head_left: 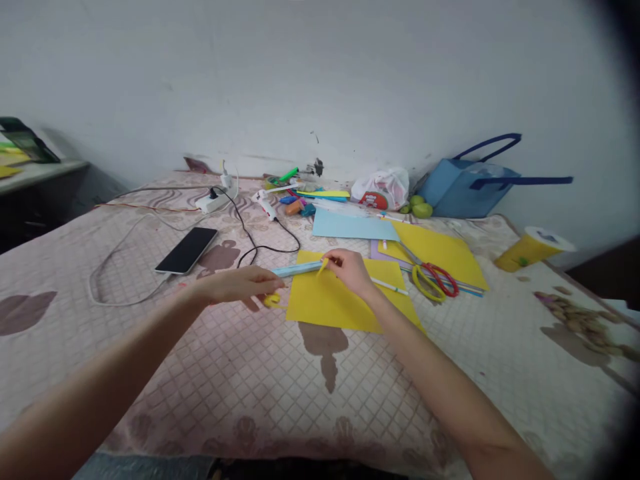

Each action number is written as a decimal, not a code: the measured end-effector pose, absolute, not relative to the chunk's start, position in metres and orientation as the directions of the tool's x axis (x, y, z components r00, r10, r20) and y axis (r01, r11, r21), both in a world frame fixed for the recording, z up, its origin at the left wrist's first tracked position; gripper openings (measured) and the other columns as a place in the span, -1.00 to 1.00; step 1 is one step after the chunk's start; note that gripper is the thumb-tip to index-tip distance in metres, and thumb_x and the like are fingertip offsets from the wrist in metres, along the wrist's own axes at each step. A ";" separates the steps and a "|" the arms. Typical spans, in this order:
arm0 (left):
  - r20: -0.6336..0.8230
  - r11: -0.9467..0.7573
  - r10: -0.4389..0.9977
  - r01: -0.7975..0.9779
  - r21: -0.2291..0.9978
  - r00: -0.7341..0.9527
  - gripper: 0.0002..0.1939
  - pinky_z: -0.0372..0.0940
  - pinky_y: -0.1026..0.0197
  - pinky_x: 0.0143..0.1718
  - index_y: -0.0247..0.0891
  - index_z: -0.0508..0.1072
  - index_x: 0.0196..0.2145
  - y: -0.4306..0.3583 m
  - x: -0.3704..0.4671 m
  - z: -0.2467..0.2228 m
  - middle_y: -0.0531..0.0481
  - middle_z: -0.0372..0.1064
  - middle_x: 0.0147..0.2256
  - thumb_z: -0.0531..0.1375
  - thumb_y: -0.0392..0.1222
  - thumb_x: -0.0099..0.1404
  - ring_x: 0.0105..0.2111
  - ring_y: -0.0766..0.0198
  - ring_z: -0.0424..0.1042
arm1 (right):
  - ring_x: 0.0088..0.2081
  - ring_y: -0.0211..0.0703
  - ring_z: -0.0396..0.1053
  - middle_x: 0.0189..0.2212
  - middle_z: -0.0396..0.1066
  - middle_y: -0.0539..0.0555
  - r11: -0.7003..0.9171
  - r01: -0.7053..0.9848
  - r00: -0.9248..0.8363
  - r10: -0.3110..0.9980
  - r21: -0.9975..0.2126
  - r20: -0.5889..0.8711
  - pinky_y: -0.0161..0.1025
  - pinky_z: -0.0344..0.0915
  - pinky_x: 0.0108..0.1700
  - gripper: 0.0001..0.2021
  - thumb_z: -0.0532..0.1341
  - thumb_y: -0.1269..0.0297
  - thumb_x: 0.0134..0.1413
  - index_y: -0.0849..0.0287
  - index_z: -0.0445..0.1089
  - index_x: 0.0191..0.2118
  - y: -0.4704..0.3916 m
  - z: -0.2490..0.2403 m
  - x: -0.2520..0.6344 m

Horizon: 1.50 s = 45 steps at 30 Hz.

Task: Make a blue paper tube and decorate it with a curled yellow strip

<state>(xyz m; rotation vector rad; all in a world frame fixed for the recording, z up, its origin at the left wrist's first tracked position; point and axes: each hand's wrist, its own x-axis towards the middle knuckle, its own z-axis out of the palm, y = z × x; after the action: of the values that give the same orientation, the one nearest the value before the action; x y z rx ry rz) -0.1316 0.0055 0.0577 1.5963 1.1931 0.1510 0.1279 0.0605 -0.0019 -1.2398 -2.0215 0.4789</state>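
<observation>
My right hand is closed in a pinch on a thin yellow strip, over a yellow sheet. A light blue strip stretches between my two hands, its right end at the pinched fingertips. At the left edge of the sheet, my left hand has its fingers bent around the strip's left end; whether they grip it is hidden. Just under the left fingertips lies a small curled yellow piece. A white stick with green marks rests on the sheet beside my right hand.
Yellow-and-red-handled scissors lie on another yellow sheet at right. A phone with a cable, a power strip and a glue gun are at left. Behind stand a plastic bag and a blue bag.
</observation>
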 end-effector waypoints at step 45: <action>0.144 -0.340 0.927 0.613 0.713 0.346 -0.75 0.24 0.23 -0.32 -0.26 0.45 -0.32 0.031 -0.085 0.024 -0.06 0.45 -0.35 0.14 -0.04 0.17 -0.34 0.21 0.41 | -0.26 -0.16 0.42 -0.32 0.49 0.06 0.657 0.690 -0.423 0.706 -0.304 0.568 -0.28 0.27 -0.22 -0.74 0.07 0.47 0.07 0.12 0.47 -0.23 0.050 0.017 0.128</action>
<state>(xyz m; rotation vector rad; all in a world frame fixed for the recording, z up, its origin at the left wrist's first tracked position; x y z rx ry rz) -0.0852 0.0312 0.0237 2.0616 1.3394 0.7428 0.1278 0.0504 0.0166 -1.0757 -2.1922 0.0314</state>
